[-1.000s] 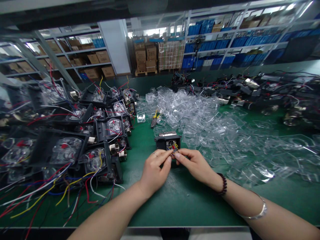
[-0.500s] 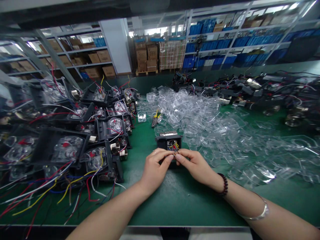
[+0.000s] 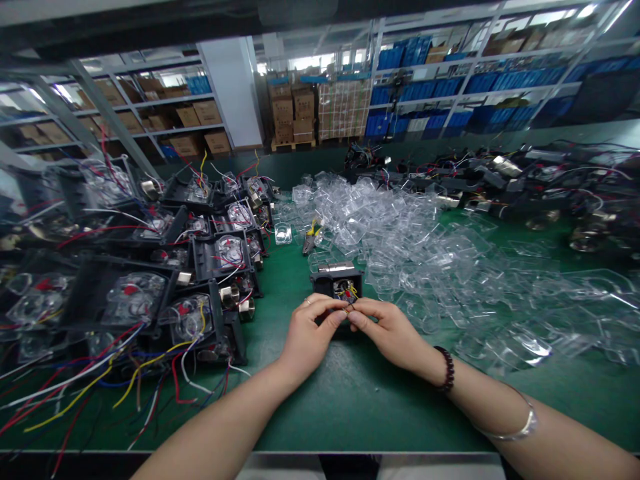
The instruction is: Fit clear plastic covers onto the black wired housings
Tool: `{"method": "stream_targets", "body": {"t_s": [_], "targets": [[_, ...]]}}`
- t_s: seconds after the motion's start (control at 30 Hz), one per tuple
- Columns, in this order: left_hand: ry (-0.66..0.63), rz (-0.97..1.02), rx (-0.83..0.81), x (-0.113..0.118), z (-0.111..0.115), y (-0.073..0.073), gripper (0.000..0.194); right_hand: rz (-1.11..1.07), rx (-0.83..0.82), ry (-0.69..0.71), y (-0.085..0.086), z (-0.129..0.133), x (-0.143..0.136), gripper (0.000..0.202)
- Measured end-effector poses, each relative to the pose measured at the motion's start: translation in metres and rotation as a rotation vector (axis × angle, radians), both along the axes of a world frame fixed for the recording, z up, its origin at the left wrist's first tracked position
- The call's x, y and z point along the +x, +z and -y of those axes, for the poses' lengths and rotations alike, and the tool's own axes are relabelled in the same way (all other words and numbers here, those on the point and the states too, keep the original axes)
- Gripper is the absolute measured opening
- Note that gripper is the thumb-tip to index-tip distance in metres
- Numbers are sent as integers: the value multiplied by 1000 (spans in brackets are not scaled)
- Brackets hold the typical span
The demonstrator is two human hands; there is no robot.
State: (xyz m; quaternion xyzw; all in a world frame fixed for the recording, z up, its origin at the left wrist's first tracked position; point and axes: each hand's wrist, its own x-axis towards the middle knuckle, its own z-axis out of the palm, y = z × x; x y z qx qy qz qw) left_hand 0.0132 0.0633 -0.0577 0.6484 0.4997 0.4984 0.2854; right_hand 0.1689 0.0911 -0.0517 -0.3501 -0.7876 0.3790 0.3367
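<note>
A small black housing [image 3: 324, 285] with yellow and red wires [image 3: 350, 292] inside sits on the green table in front of me. At its near edge, the fingertips of both hands meet. My left hand [image 3: 309, 333] is closed in a pinch, thumb against forefinger, on what seem to be thin wires. My right hand [image 3: 387, 328] pinches at the same spot from the other side. The fingers cover the wire ends and the near part of the housing. A silvery metal cylinder [image 3: 335, 267] lies along the housing's far side.
Black housings [image 3: 220, 257] with clear inserts and loose coloured wires [image 3: 145, 377] crowd the left. Clear plastic pieces [image 3: 400, 227] are heaped from the middle to the right. Yellow-handled pliers [image 3: 311, 239] lie beyond the housing. More wired black parts [image 3: 480, 173] are piled far right.
Both hands stay at the housing's near edge, still pinching. The fingertips have shifted only slightly; nothing else has visibly moved.
</note>
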Motion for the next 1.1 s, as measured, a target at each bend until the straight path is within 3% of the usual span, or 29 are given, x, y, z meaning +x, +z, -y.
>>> {"method": "stream_targets", "body": {"t_s": [0.33, 0.67, 0.93, 1.1], "targets": [[12, -96, 87, 0, 4, 4, 14, 84, 153, 41, 4, 3, 0, 44], [34, -59, -2, 1, 2, 0, 13, 335, 549, 8, -1, 6, -1, 25], [56, 31, -54, 1, 1, -3, 12, 335, 509, 5, 2, 6, 0, 24], [6, -113, 141, -2, 0, 0, 13, 289, 459, 5, 2, 7, -2, 25]]}}
